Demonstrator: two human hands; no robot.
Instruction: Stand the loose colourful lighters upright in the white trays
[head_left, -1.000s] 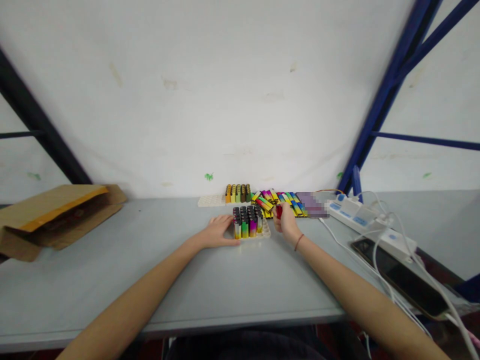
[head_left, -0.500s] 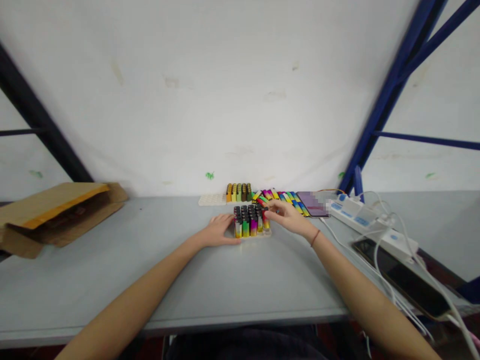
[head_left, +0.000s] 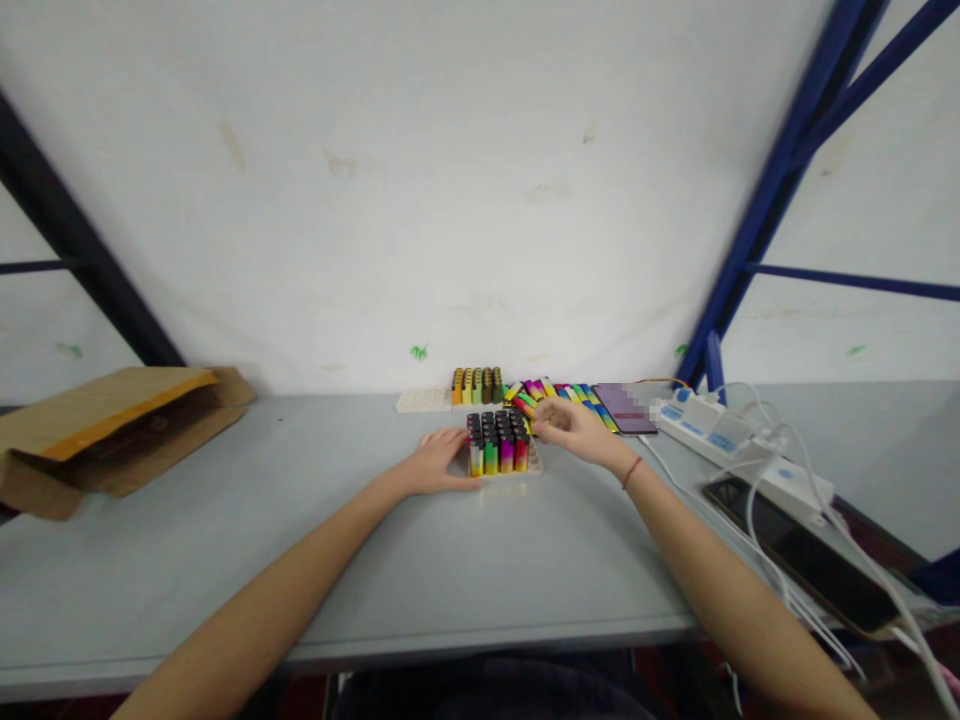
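Upright lighters [head_left: 492,458] with dark tops and colourful bodies stand in rows in a white tray [head_left: 535,464]. The tray's right end shows bare holes. My left hand [head_left: 435,464] grips the tray's left side, its thumb along the front and its fingers at the back. Beyond the tray's right end is my right hand [head_left: 574,430], its fingers curled beside a pile of loose lighters [head_left: 553,387]. What those fingers hold, if anything, is hidden. Behind stands a second white tray [head_left: 424,401], with yellow-topped lighters [head_left: 478,386] upright in its right part.
An open brown paper bag [head_left: 127,420] lies at the left. On the right are a tablet-like screen [head_left: 622,408], a white power strip [head_left: 742,450], loose white cables and a dark phone [head_left: 802,550]. A wall closes off the back, with blue metal struts at the right.
My right hand has drawn slightly back to the right from the front tray. A red lighter now stands at the right end of the front row. My left hand has stayed put.
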